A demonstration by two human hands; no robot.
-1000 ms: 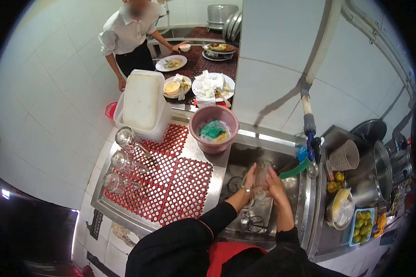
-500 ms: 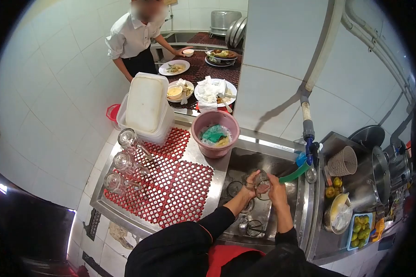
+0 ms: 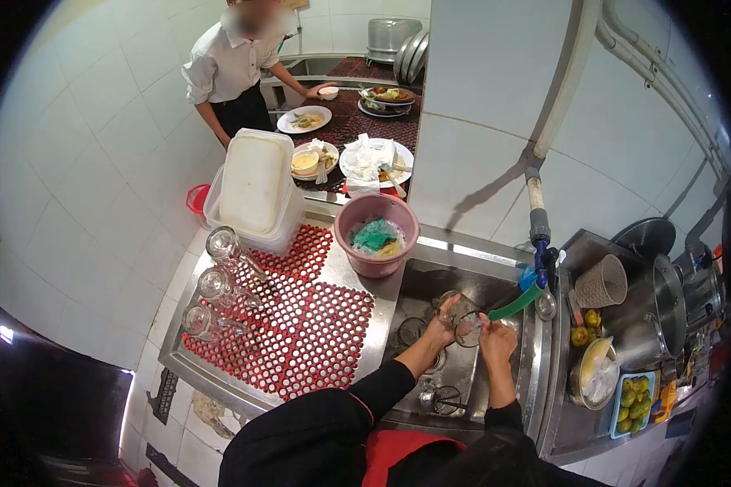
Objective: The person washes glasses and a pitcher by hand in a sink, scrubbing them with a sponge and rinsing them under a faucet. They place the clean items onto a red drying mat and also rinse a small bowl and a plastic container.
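Note:
Over the steel sink (image 3: 430,280), a clear glass (image 3: 468,329) lies tilted in my left hand (image 3: 442,323), whose fingers wrap its far side. My right hand (image 3: 498,341) has bent fingers at the glass's right rim, beside the end of a green hose (image 3: 516,305); the exact contact is partly hidden. Below my hands, another piece of clear glassware (image 3: 442,399) rests in the sink basin. A pink bucket (image 3: 378,235) with suds, a green scrubbing cloth and something yellow stands on the sink's left edge.
Three clear glass mugs (image 3: 213,282) lie on a red perforated mat (image 3: 300,325) at left, near stacked plastic containers (image 3: 256,191). Beyond, a person in white (image 3: 227,69) touches a small bowl (image 3: 328,93) near used plates. Pots and a fruit basket (image 3: 633,406) stand right.
My right hand has slid down and right along the glass, from its side to the rim by the hose. The glass has turned, its opening facing more toward me. The other person stays in place.

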